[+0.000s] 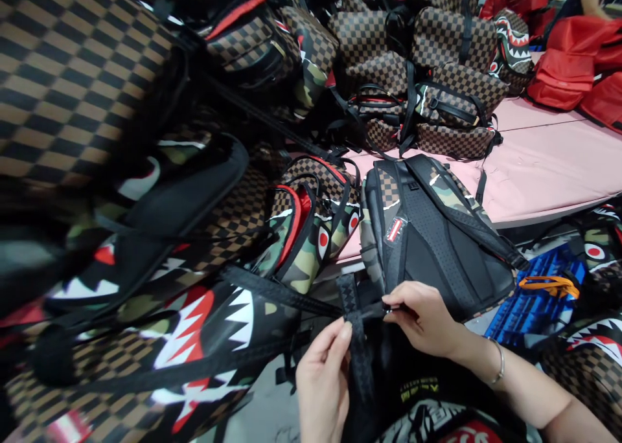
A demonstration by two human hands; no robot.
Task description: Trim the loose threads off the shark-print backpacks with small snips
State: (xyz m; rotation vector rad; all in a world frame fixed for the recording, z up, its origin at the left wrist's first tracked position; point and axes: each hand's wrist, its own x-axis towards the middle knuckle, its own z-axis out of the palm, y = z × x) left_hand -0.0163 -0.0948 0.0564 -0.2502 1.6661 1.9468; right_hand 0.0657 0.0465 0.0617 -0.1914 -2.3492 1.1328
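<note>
My left hand [323,381] pinches a black webbing strap [358,349] low in the middle of the view. My right hand [425,317] grips the same strap's end close by, just to the right, with a thin bracelet on its wrist. The strap runs up toward a backpack [437,236] lying back-side up at the table's near edge, showing black mesh padding, camouflage and brown checker fabric. Another dark bag with a shark-mouth print [427,417] lies under my hands.
A tall heap of brown-checkered, camouflage shark-mouth backpacks [160,236] fills the left side. More checkered bags [427,74] are stacked at the back of the pink table [549,164]. Red bags [573,61] lie far right. A blue crate [534,300] with an orange handle stands below.
</note>
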